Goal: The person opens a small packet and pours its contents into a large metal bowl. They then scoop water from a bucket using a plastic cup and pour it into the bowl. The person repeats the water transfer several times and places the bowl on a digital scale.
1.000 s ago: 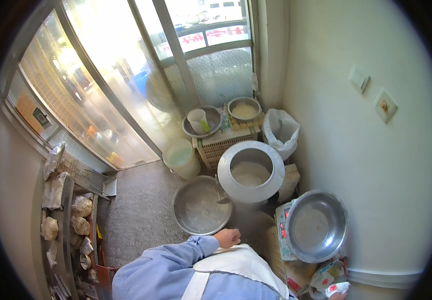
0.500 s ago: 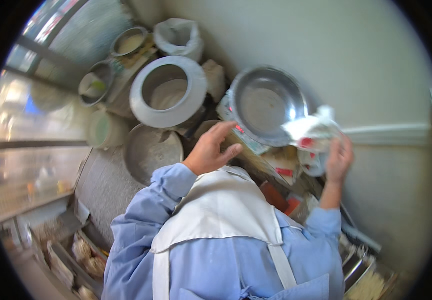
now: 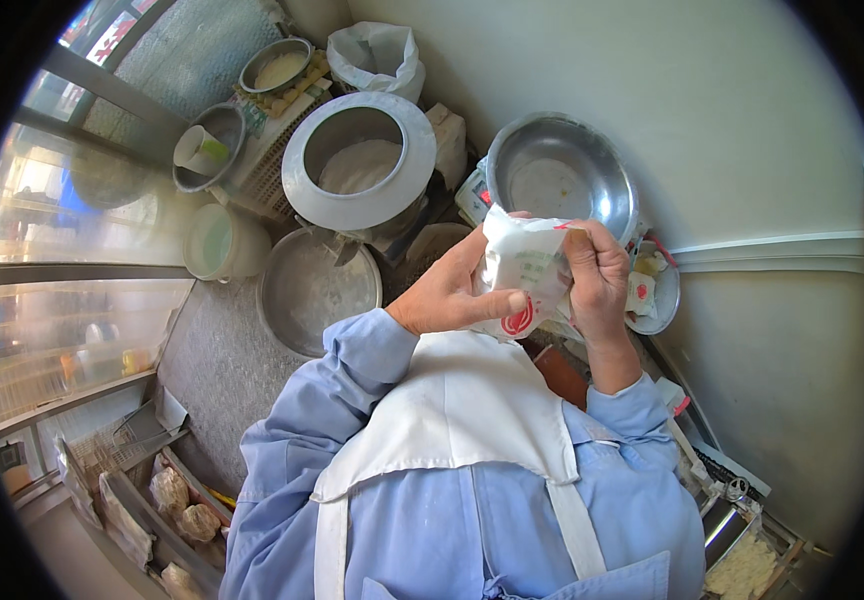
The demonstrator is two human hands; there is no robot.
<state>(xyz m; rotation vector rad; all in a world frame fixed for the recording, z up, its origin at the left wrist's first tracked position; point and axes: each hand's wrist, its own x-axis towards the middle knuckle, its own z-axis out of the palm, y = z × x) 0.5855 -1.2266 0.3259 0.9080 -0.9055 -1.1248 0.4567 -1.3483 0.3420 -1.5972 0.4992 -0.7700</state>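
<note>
My left hand (image 3: 447,290) and my right hand (image 3: 600,285) both hold a white plastic packet (image 3: 522,258) with red printing, at chest height. The left hand grips its lower left side with the thumb across the front; the right fingers pinch its upper right corner. Beyond the packet, a wide steel basin (image 3: 597,160) rests on a scale (image 3: 472,195) by the wall. To the left of that stands a large white-rimmed pot (image 3: 407,165) with white powder inside. A broad metal pan (image 3: 307,290) lies on the floor below the pot.
A white bucket (image 3: 210,243) stands by the glazed door (image 3: 72,340). Small bowls (image 3: 252,80) sit on a crate (image 3: 267,170), beside a white bag (image 3: 372,55). Shelves with wrapped goods (image 3: 172,490) are at lower left. A bowl with packets (image 3: 660,310) is by the wall.
My right hand has brought the packet in from the lower right to the middle, and my left hand has risen to take hold of it. The view has turned toward the right wall.
</note>
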